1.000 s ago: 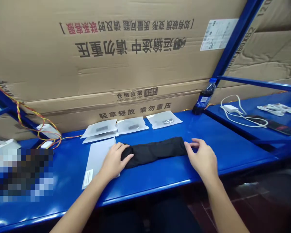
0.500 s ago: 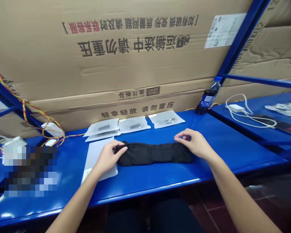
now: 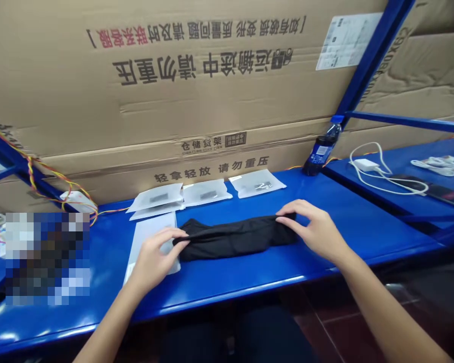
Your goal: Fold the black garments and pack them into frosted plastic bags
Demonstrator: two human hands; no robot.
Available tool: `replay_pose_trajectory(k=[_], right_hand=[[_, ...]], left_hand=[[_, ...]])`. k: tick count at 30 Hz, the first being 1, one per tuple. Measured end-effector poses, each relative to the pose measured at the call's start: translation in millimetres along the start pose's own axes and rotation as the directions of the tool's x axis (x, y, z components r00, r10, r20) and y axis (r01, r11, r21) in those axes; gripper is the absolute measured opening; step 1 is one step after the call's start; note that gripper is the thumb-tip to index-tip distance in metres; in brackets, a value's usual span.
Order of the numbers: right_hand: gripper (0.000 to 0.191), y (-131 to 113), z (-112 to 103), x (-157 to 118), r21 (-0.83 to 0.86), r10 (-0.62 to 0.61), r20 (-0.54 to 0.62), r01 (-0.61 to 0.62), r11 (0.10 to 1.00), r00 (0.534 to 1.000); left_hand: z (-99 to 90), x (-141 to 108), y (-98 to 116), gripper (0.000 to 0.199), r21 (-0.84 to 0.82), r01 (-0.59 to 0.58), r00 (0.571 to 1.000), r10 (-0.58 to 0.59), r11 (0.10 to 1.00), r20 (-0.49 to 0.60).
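Observation:
A folded strip of black cloth [image 3: 234, 237] lies lengthwise on the blue tabletop [image 3: 227, 282]. Its exact kind of garment does not show. My left hand [image 3: 157, 257] pinches its left end between thumb and fingers. At the other end, my right hand [image 3: 312, 227] grips the upper right corner in a pinch. Partly beneath the left hand and the cloth's left end is a flat frosted zip bag [image 3: 151, 234].
Several frosted zip bags with dark contents [image 3: 208, 193] line the back, before a large cardboard sheet [image 3: 212, 111]. A dark drink bottle [image 3: 320, 154] stands back right. A white charger [image 3: 366, 165] with cable lies on the right shelf; yellow-red wires [image 3: 53, 174] run left.
My right hand has closed on the cloth's right end, which is now raised slightly and pulled straighter. My left hand has shifted a little left and down with its end.

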State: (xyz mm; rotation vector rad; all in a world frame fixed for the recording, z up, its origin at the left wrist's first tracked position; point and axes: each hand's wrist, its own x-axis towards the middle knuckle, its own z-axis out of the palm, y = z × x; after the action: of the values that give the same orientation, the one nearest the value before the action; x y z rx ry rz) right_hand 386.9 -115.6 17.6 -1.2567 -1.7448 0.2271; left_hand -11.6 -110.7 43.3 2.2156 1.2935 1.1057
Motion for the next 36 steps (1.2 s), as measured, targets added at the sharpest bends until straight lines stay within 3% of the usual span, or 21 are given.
replay_pose_trajectory(k=[3, 6, 11, 13, 16, 18, 21, 23, 27, 30, 33, 36], right_hand=[[0.024, -5, -1, 3, -0.015, -0.031, -0.036, 0.031, 0.999, 0.999], [0.025, -8, -3, -1, -0.020, -0.049, 0.070, 0.050, 0.999, 0.996], [0.023, -16, -28, -33, 0.014, -0.029, 0.076, 0.028, 1.000, 0.997], [0.022, -20, -43, -52, 0.029, -0.002, 0.222, -0.004, 1.000, 0.975], [0.025, -25, -58, -74, 0.006, 0.043, 0.484, -0.052, 0.999, 0.874], [0.027, -26, -58, -76, -0.033, 0.065, 0.472, -0.056, 0.998, 0.879], [0.024, -24, -45, -59, -0.090, 0.015, 0.311, 0.014, 0.996, 0.950], [0.025, -17, -28, -43, -0.121, -0.063, 0.290, 0.102, 0.987, 0.955], [0.026, 0, 1, -27, -0.184, -0.171, 0.344, 0.245, 0.952, 0.923], [0.022, 6, 4, -26, -0.176, -0.166, 0.297, 0.225, 0.958, 0.940], [0.022, 5, 2, -8, -0.123, -0.075, 0.227, 0.105, 0.987, 0.971], [0.026, 11, 13, 37, -0.095, 0.035, 0.197, -0.016, 0.995, 0.980]], left_hand=[[-3.1, -3, 4, 0.013, 0.035, -0.035, 0.998, 0.037, 0.999, -0.048], [-3.7, -11, 8, 0.010, 0.066, -0.124, 0.992, 0.126, 0.990, -0.030], [-12.2, -35, 15, 0.015, 0.106, -0.262, 0.965, 0.259, 0.959, 0.045], [-18.4, -48, 22, 0.021, 0.127, -0.308, 0.948, 0.293, 0.943, 0.121], [-27.7, -65, 39, 0.024, 0.195, -0.351, 0.913, 0.289, 0.916, 0.286], [-30.9, -65, 51, 0.019, 0.220, -0.340, 0.898, 0.246, 0.914, 0.366], [-23.1, -41, 59, 0.014, 0.205, -0.316, 0.911, 0.235, 0.927, 0.340], [-7.5, -17, 53, 0.014, 0.196, -0.341, 0.921, 0.285, 0.919, 0.265], [29.4, 19, 27, 0.023, 0.256, -0.456, 0.853, 0.338, 0.852, 0.397], [39.9, 27, 18, 0.014, 0.278, -0.483, 0.827, 0.328, 0.830, 0.457], [34.9, 44, 18, 0.020, 0.201, -0.388, 0.864, 0.279, 0.900, 0.419], [34.5, 82, 9, 0.019, 0.078, -0.120, 0.926, 0.083, 0.990, 0.367]])
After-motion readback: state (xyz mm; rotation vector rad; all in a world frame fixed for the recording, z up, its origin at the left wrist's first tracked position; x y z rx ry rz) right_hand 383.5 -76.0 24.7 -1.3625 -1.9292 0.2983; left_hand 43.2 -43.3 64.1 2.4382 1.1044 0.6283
